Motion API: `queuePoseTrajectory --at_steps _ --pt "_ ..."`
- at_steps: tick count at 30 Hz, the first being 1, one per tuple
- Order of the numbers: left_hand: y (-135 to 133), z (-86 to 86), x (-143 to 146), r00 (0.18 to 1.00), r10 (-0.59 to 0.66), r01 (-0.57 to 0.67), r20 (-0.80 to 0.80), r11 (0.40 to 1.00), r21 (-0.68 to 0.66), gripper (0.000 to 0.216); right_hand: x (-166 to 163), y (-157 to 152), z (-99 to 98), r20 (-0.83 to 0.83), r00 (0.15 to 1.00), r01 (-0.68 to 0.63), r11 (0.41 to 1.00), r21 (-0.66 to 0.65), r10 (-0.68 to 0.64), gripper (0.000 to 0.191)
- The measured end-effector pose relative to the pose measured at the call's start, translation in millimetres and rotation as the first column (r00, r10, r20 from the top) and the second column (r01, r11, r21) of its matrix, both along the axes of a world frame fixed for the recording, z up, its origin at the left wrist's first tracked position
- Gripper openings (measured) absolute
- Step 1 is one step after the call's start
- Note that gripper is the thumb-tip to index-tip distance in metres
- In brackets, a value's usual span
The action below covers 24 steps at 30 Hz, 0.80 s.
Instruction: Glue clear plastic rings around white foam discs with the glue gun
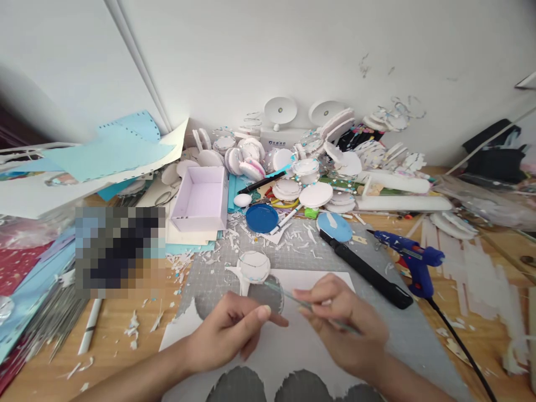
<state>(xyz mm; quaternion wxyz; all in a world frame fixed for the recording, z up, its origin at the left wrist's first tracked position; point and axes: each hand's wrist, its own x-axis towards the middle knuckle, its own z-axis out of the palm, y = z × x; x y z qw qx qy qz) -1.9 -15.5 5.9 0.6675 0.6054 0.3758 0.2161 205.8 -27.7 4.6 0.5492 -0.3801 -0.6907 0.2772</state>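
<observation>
My right hand (345, 321) pinches a thin, blurred grey-green stick-like tool (288, 294), whose tip points left towards a small white foam disc (253, 265). The disc is trimmed with a string of tiny blue beads and has white strips beside and below it. My left hand (237, 326) hovers over a white sheet (310, 346) just in front of the disc; its index finger stretches out, the other fingers bend loosely, and nothing shows in it. Round holes with ragged edges are cut in the sheet, which lies on a grey cutting mat (419, 340).
A black-handled cutter (368, 271) and a blue glue gun (412, 257) with its cord lie right. Behind stand a lilac box (199, 201), a blue lid (262, 218) and piled white discs (316, 194). Coloured paper (113, 148) leans left. Paper scraps litter the mat.
</observation>
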Motion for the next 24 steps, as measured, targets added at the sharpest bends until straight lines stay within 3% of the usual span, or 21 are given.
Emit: queuePoseTrajectory --at_steps 2,6,9,12,14,16,17,18,19,21,23,24 --pt "-1.1 -0.2 1.5 0.998 -0.050 0.051 0.029 0.998 -0.043 0.068 -3.2 -2.7 3.2 0.250 0.964 -0.151 0.961 0.233 0.091 0.032" --pt "-1.9 -1.6 2.9 0.995 -0.060 0.068 0.075 0.991 -0.118 0.067 -4.9 -5.6 -3.9 0.499 0.866 -0.269 0.869 0.415 0.030 0.029" --pt "-2.3 -5.3 3.5 0.990 0.038 -0.009 0.138 0.979 -0.201 0.057 -7.0 -8.5 -7.4 0.567 0.823 -0.294 0.872 0.391 0.023 0.034" --pt "-2.0 -9.5 3.3 0.974 0.169 -0.130 0.151 0.963 -0.236 0.047 -7.4 -12.7 2.6 0.631 0.768 -0.340 0.906 0.251 0.113 0.046" --pt "-1.6 -10.9 2.0 0.969 0.207 -0.176 0.137 0.962 -0.210 0.047 3.5 -18.1 12.2 0.638 0.765 -0.273 0.942 0.195 0.090 0.047" --pt "-1.7 -10.8 -0.2 0.970 0.199 -0.172 0.137 0.967 -0.187 0.048 30.7 -26.6 17.8 0.610 0.776 0.043 0.979 0.199 -0.158 0.032" --pt "-2.1 -10.3 -1.3 0.971 0.189 -0.162 0.145 0.970 -0.181 0.049 50.5 -31.6 17.9 0.602 0.724 0.291 0.940 0.179 -0.339 0.016" --pt "-2.5 -9.5 -2.4 0.972 0.176 -0.148 0.153 0.973 -0.180 0.051 73.6 -36.8 16.2 0.664 0.608 0.506 0.857 0.098 -0.435 0.008" --pt "-3.1 -8.6 -3.3 0.974 0.160 -0.131 0.159 0.975 -0.182 0.051 98.6 -41.4 12.7 0.757 0.491 0.668 0.744 -0.011 -0.430 0.013" --pt "-4.2 -6.2 -4.3 0.979 0.128 -0.097 0.157 0.977 -0.192 0.052 147.8 -47.2 2.2 0.846 0.385 0.827 0.545 -0.138 -0.369 0.026" --pt "-5.0 -3.7 -4.3 0.984 0.098 -0.067 0.149 0.977 -0.205 0.052 185.2 -45.9 -9.4 0.876 0.242 0.901 0.432 -0.042 -0.418 0.032" --pt "-5.3 -2.5 -4.0 0.986 0.087 -0.056 0.145 0.976 -0.209 0.052 197.0 -42.3 -14.2 0.882 0.166 0.911 0.412 0.034 -0.440 0.034"
